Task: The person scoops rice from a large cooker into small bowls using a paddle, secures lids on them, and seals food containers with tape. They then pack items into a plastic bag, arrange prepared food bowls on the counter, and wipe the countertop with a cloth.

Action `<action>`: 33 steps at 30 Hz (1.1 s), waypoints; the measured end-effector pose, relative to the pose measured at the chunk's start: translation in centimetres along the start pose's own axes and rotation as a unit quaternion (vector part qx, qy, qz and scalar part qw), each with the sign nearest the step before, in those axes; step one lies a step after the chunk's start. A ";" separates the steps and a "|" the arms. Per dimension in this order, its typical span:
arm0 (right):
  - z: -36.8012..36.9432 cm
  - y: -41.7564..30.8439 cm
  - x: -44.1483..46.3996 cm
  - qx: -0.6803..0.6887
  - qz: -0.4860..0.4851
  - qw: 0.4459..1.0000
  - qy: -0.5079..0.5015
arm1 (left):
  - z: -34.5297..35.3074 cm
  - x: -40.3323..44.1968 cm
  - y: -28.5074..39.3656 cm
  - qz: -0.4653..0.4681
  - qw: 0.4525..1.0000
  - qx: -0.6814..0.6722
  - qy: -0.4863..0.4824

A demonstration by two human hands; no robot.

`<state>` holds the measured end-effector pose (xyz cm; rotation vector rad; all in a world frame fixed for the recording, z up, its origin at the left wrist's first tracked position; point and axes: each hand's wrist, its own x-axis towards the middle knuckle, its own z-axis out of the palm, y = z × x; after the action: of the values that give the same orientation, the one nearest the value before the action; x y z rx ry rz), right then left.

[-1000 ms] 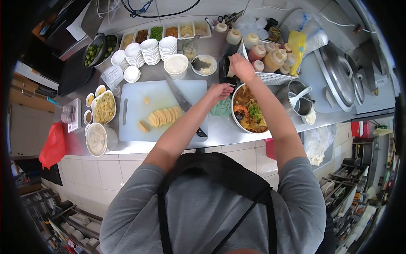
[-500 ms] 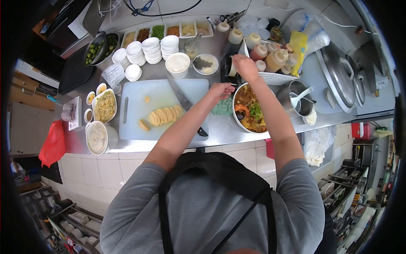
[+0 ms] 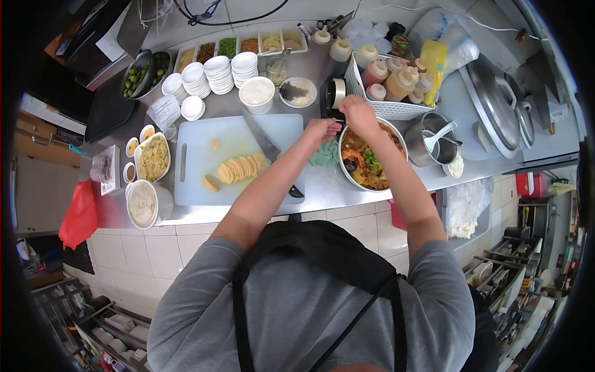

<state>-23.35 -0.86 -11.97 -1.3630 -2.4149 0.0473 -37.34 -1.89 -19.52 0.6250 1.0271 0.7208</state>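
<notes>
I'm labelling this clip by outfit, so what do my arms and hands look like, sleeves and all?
Your arms come out of short grey sleeves that end around the elbows. Below them the forearms are bare, with no watch or bracelet to be seen. Both hands are bare too, without gloves.

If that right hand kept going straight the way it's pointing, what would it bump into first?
Probably the pale roll in the black holder, just ahead of the right hand, though their heights are hard to judge from this one view.
</notes>
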 end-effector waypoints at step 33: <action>8.9 3.2 0.8 0.435 0.454 0.778 0.010 | 0.7 2.8 -3.2 0.033 0.995 -0.093 0.001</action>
<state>-24.05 2.86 -20.69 -1.7707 -1.1321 1.1989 -35.03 -1.73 -23.16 0.4994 0.9324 0.8652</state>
